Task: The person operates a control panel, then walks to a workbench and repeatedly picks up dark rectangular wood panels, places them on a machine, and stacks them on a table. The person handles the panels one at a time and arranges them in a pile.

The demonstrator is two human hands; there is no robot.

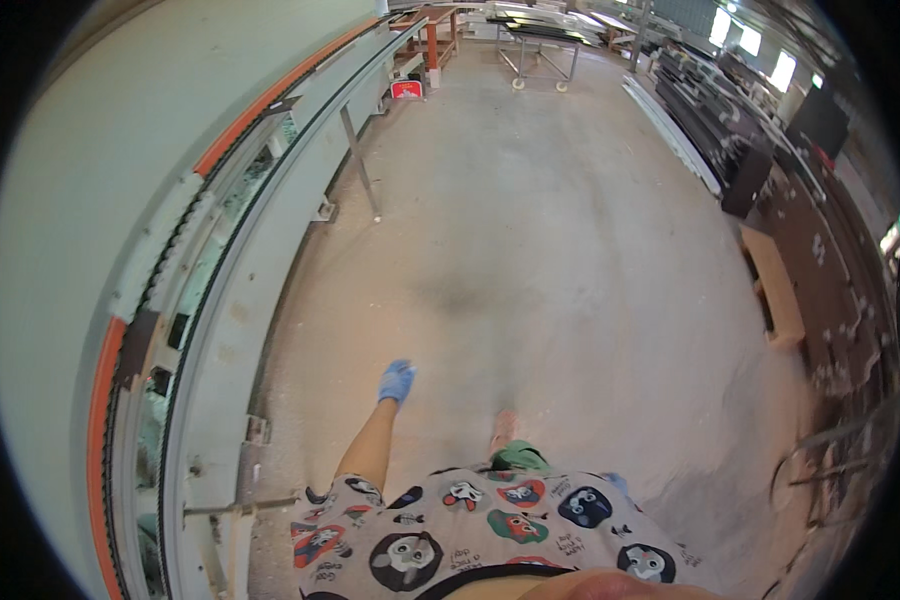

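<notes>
In a blue glove, my left hand (397, 382) hangs ahead of my body over the pale concrete floor (530, 230). Its fingers are small and smeared, so whether they are curled is unclear; no held object can be made out. A sliver of blue at the right edge of my patterned shirt (515, 525) appears to be my gloved right hand (618, 484); the shirt hides the rest. Below the shirt hem show a bit of green cloth (520, 457) and one foot in a pinkish shoe (505, 425).
A long pale machine with a chain track (160, 290) and orange strips runs along the left. Far ahead stands a wheeled cart (540, 45) carrying dark panels, beside an orange frame (440, 35). Dark boards (710, 120) and a wooden piece (772, 285) line the right.
</notes>
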